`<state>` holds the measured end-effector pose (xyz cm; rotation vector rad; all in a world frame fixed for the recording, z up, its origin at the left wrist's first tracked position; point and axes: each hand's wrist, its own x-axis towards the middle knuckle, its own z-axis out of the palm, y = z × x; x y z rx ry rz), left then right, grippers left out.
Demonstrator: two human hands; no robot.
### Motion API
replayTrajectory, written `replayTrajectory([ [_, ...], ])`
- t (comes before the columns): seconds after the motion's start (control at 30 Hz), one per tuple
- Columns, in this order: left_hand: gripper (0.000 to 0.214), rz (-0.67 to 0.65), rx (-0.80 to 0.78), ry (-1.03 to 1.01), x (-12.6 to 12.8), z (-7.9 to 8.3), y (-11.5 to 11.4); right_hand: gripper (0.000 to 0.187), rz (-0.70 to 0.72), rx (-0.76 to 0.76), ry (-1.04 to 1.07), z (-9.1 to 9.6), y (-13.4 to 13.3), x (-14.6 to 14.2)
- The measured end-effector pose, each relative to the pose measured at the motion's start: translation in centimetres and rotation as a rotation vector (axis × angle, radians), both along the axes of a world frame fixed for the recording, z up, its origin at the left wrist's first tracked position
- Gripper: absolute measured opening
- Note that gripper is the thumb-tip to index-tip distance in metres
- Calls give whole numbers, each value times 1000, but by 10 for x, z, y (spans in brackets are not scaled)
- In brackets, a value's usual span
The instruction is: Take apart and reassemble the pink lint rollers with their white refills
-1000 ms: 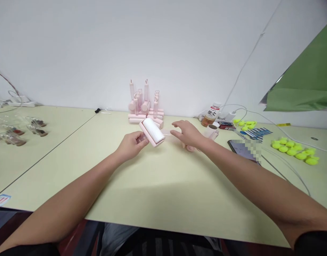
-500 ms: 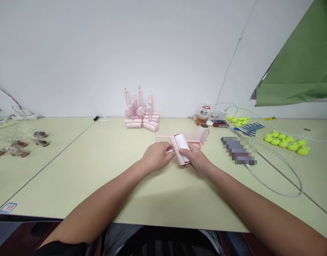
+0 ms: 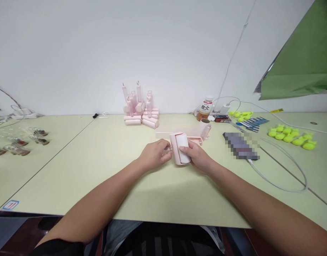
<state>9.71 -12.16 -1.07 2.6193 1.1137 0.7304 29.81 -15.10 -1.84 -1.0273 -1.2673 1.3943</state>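
My right hand is closed round a pink lint roller with a white sticky roll, its thumb lying on the white paper. Close to the roller's left side, my left hand pinches a small clear plastic piece, mostly covered by the fingers; whether it joins the roller I cannot tell. Just behind the hands lie an open pink case part and a clear pinkish handle, beside a bare roll.
Against the wall stand several pink lint rollers in a group. To the right are a drink bottle, a phone on a white cable, and several yellow-green figures. Small clear-wrapped items lie far left.
The lint roller has turned more upright in my right hand, showing more of its white roll. My left hand has shifted slightly left. The camera view has moved a little.
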Motion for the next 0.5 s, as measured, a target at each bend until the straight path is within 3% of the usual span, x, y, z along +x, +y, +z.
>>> replayTrajectory([
  [0.2, 21, 33, -13, -9, -6, 0, 6, 46, -83, 12, -68, -2, 4, 4],
  [0.5, 26, -153, -37, 204, -12, -6, 11, 42, -167, 181, -491, 2, 6, 7],
])
